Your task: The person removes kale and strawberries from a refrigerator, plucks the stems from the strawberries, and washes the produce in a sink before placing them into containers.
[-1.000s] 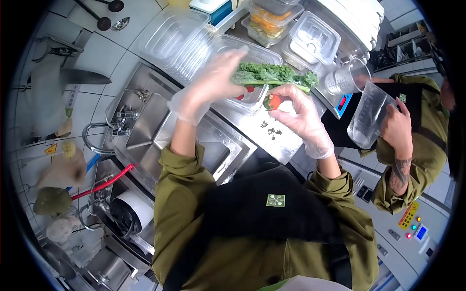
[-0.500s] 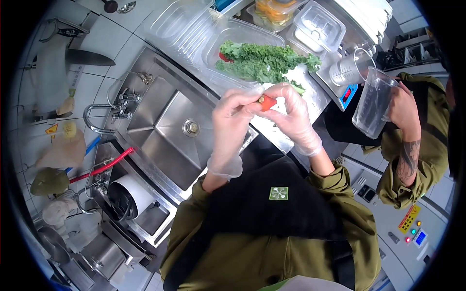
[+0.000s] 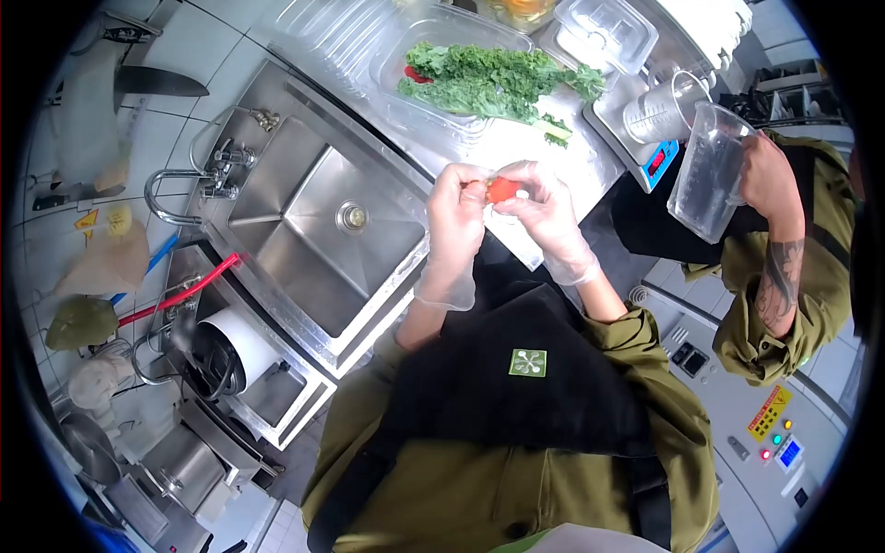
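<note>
Both my hands wear clear gloves and meet above the metal counter's front edge. A small red piece of food, perhaps a strawberry, is pinched between them. My left hand closes its fingertips on the left end of the piece. On the other side my right hand grips it with thumb and fingers. Beyond them, leafy green kale lies across a clear plastic tray, with another red piece at its left end.
A steel sink is at the left. To the right stand a scale and a clear measuring jug. A co-worker's hand holds another clear jug. Stacked clear containers lie at the back.
The view has shifted, and the sink and kale appear higher and further left. More of the red piece shows between my fingers, and my hands have turned slightly.
</note>
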`<control>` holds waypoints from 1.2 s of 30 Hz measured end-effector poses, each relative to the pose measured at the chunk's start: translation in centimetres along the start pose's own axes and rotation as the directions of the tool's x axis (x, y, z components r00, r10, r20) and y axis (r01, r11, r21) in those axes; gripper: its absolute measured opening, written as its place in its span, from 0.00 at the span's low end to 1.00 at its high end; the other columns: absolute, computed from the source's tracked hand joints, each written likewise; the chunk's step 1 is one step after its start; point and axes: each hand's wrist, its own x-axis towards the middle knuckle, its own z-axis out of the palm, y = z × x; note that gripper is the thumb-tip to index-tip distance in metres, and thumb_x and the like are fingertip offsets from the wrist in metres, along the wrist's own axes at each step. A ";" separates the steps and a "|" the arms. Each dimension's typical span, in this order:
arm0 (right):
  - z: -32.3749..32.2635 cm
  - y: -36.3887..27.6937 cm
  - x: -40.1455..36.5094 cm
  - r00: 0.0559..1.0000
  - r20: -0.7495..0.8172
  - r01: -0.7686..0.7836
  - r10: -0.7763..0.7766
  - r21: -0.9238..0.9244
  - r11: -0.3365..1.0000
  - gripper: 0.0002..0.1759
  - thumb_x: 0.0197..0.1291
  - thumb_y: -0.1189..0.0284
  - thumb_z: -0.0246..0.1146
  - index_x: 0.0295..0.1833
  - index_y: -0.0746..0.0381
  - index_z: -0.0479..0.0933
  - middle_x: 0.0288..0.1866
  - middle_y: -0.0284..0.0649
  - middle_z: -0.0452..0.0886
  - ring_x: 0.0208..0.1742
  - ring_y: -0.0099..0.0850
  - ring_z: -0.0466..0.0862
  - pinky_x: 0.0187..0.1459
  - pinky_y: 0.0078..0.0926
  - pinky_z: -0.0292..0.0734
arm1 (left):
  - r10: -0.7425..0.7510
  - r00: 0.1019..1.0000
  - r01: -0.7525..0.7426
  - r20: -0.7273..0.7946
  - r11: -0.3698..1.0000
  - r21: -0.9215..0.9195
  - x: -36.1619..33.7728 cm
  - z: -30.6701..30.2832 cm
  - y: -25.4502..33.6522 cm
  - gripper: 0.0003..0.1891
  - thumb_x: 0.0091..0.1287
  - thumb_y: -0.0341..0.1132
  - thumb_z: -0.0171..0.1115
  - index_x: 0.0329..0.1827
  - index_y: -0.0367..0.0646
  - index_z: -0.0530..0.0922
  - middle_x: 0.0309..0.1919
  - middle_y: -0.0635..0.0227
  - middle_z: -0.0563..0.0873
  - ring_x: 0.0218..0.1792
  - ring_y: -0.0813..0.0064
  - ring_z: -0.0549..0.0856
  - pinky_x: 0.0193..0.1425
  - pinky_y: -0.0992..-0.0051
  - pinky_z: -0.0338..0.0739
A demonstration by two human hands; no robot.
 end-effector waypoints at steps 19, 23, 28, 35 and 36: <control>-1.2 2.3 -1.7 0.995 -0.095 0.032 -0.020 0.124 0.992 0.17 0.50 0.84 0.64 0.48 0.68 0.74 0.42 0.38 0.79 0.44 0.26 0.78 0.44 0.22 0.76 | 0.073 0.994 -0.084 -0.082 0.987 -0.135 -1.6 1.8 -2.2 0.03 0.60 0.20 0.58 0.35 0.36 0.77 0.34 0.71 0.79 0.38 0.81 0.77 0.44 0.80 0.72; -0.8 1.7 -1.7 0.984 -0.121 -0.116 0.130 0.117 0.986 0.15 0.52 0.82 0.63 0.48 0.67 0.74 0.40 0.37 0.78 0.42 0.24 0.77 0.44 0.21 0.74 | 0.270 0.960 -0.259 -0.078 0.958 0.125 -1.0 2.0 -2.0 0.03 0.60 0.19 0.55 0.33 0.36 0.76 0.33 0.71 0.78 0.36 0.82 0.76 0.43 0.80 0.72; -1.8 1.8 -2.1 0.954 0.059 -0.296 0.293 0.322 0.899 0.10 0.60 0.71 0.60 0.44 0.66 0.74 0.35 0.34 0.77 0.38 0.22 0.75 0.45 0.20 0.69 | 0.248 0.968 -0.248 0.024 0.952 0.181 -0.2 1.2 -2.6 0.06 0.56 0.18 0.53 0.35 0.36 0.74 0.29 0.65 0.76 0.32 0.74 0.78 0.38 0.78 0.73; -4.3 2.3 -3.4 0.934 -0.237 -0.261 0.267 0.054 0.964 0.18 0.63 0.61 0.59 0.46 0.66 0.74 0.35 0.33 0.75 0.36 0.22 0.74 0.43 0.18 0.68 | -0.173 0.974 0.118 0.146 0.938 0.326 0.5 1.2 -9.2 0.08 0.59 0.26 0.61 0.41 0.39 0.75 0.30 0.68 0.82 0.32 0.76 0.81 0.37 0.77 0.75; -5.7 4.0 -3.8 0.929 -0.263 -0.226 0.259 0.149 0.963 0.18 0.62 0.61 0.59 0.47 0.66 0.74 0.35 0.32 0.75 0.35 0.21 0.74 0.43 0.18 0.69 | -0.139 0.977 0.046 0.161 0.878 0.477 0.5 1.5 -10.4 0.09 0.58 0.27 0.62 0.40 0.39 0.75 0.28 0.66 0.82 0.30 0.72 0.82 0.36 0.74 0.76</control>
